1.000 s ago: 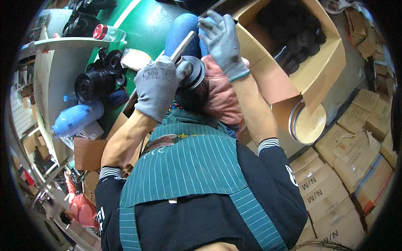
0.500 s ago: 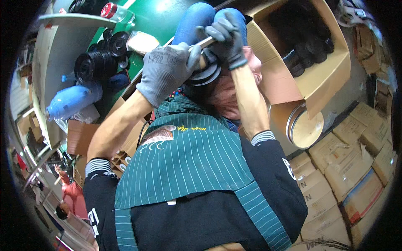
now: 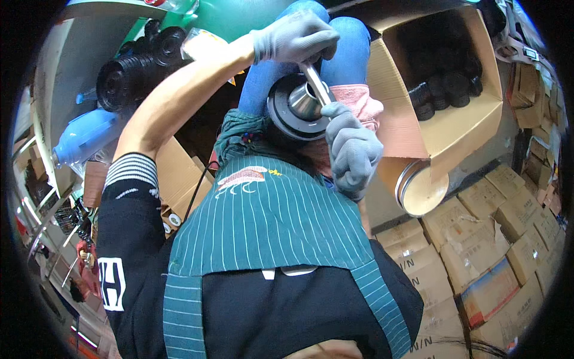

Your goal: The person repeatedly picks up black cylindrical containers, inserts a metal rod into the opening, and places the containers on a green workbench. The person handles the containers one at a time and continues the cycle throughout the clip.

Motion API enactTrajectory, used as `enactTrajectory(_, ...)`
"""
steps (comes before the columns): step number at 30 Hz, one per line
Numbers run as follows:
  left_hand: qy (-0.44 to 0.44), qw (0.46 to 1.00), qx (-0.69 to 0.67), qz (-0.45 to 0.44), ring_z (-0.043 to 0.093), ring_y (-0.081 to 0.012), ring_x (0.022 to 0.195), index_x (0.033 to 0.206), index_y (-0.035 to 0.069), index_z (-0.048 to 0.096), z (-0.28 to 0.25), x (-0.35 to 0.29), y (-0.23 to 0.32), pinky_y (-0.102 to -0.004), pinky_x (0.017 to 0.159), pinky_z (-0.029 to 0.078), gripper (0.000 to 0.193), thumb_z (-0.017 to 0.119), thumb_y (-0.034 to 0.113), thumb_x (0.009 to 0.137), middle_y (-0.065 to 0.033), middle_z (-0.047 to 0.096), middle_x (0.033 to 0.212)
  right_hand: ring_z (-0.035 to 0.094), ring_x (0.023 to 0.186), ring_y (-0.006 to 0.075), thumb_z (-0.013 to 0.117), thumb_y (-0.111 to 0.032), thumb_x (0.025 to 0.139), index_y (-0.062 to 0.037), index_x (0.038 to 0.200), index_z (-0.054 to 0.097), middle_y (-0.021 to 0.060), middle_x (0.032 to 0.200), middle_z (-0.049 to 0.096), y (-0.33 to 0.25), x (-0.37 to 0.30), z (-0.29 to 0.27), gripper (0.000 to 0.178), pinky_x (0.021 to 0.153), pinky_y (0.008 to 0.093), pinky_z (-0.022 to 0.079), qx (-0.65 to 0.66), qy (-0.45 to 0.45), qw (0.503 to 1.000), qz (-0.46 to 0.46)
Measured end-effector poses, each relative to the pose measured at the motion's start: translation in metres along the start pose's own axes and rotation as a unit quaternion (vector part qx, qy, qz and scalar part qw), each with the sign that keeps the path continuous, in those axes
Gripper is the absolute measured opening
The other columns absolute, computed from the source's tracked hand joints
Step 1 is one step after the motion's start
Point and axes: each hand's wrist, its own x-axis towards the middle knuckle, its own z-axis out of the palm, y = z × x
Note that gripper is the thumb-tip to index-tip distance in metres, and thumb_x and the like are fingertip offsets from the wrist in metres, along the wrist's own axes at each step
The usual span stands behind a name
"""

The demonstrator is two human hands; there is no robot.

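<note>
Both my hands wear grey knitted gloves. A flat silver metal bar [image 3: 317, 84] slants between them: my left hand [image 3: 296, 37] is closed around its far end, my right hand [image 3: 354, 149] around its near end. Beneath the bar, a round black disc-shaped part [image 3: 284, 119] with a wide rim rests in my lap between my thighs. From its middle rises a shiny metal cone-shaped piece [image 3: 304, 103] with an open top. The bar passes over or against this piece; I cannot tell whether they are joined.
An open cardboard box [image 3: 460, 128] with black round parts stands at the right. Beside it is a round drum [image 3: 427, 190]; stacked cartons [image 3: 466, 239] lie beyond. At the left are black discs [image 3: 122, 81], a blue bottle [image 3: 86, 134] and a green table [image 3: 233, 15].
My left hand has moved away and right to the bar's far end. My right hand has come down to its near end. The bar's slant has turned, and the black part shows more fully.
</note>
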Motion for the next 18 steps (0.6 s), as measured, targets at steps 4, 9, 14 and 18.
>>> enactTrajectory(4, -0.042, 0.992, -0.115, -0.038, 0.061, -0.0139, 0.066, 0.098, 0.001, 0.075, -0.009, -0.007, -0.011, -0.0308, 0.064, 0.052, 0.06, 0.043, 0.048, 0.116, -0.0056, 0.066, 0.075, 0.05, 0.059, 0.0261, 0.076, -0.013, 0.069, -0.0101, 0.054, 0.048, 0.0042, 0.057, 0.045, -0.017, 0.049, -0.009, 0.032, 0.093, 0.0476, 0.055, -0.163, -0.316, 0.933, -0.056)
enactTrajectory(9, -0.026, 0.99, -0.136, -0.001, 0.066, -0.0159, 0.071, 0.097, 0.002, 0.076, -0.015, -0.005, -0.02, -0.0337, 0.069, 0.054, 0.058, 0.042, 0.045, 0.117, -0.0072, 0.07, 0.079, 0.052, 0.055, 0.0205, 0.081, -0.026, 0.082, -0.018, 0.054, 0.057, -0.002, 0.048, 0.043, -0.016, 0.08, 0.012, 0.038, 0.078, 0.0397, 0.052, -0.274, -0.519, 0.808, -0.041)
enactTrajectory(14, -0.012, 0.989, -0.057, 0.133, 0.065, -0.0296, 0.073, 0.086, 0.004, 0.068, 0.003, 0.022, -0.014, -0.0407, 0.071, 0.052, 0.043, 0.047, 0.032, 0.111, -0.0152, 0.068, 0.078, 0.062, 0.059, 0.0173, 0.07, -0.032, 0.093, -0.0182, 0.057, 0.061, -0.001, 0.053, 0.06, -0.022, 0.083, 0.066, 0.039, 0.067, 0.036, 0.046, -0.283, -0.609, 0.741, -0.009)
enactTrajectory(18, -0.016, 0.99, -0.059, 0.124, 0.067, -0.0274, 0.065, 0.084, 0.006, 0.076, -0.01, 0.016, -0.017, -0.0405, 0.067, 0.054, 0.053, 0.048, 0.04, 0.113, -0.011, 0.069, 0.07, 0.056, 0.055, 0.0201, 0.076, -0.034, 0.088, -0.0156, 0.058, 0.057, 0.0006, 0.053, 0.047, -0.013, 0.08, 0.053, 0.041, 0.069, 0.0405, 0.051, -0.246, -0.493, 0.835, -0.014)
